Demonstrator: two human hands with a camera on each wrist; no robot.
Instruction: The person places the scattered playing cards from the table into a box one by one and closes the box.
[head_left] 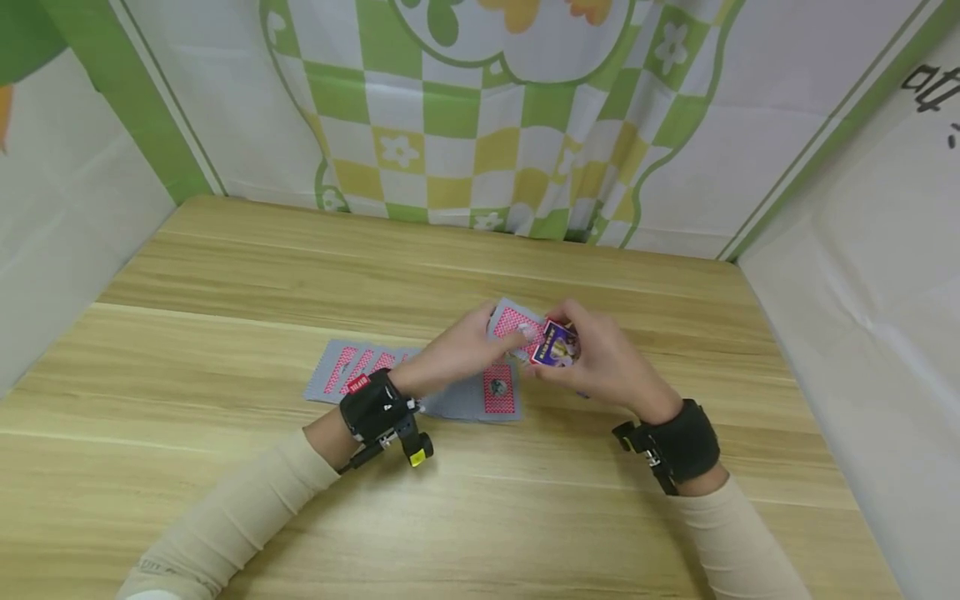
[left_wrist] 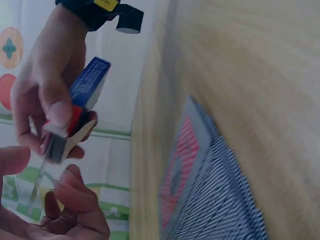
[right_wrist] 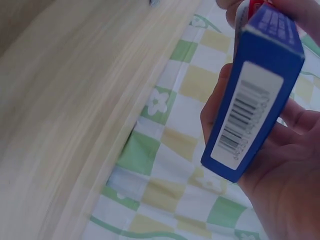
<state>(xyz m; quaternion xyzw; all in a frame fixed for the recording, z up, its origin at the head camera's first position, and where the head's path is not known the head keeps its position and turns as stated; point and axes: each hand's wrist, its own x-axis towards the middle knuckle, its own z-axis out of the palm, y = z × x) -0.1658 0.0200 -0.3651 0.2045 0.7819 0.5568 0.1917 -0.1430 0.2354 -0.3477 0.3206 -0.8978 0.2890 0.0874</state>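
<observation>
My left hand (head_left: 467, 348) pinches playing cards (head_left: 513, 320) with pink-patterned backs and grey borders; how many is unclear. The cards' right end meets the playing-card box (head_left: 557, 345), and I cannot tell if any are inside. My right hand (head_left: 603, 357) grips that blue and purple box between thumb and fingers. In the right wrist view, the end of the box with a barcode label (right_wrist: 246, 115) faces the camera. Below the left forearm, a fanned row of face-down playing cards (head_left: 500, 396) lies on the table, partly hidden by the left hand and wrist.
The wooden table (head_left: 570, 500) extends all round the cards. A green, white and yellow checked curtain (head_left: 450, 108) hangs behind its far edge, with white cloth walls (head_left: 847, 250) at the sides. Both wrists wear black straps with small cameras.
</observation>
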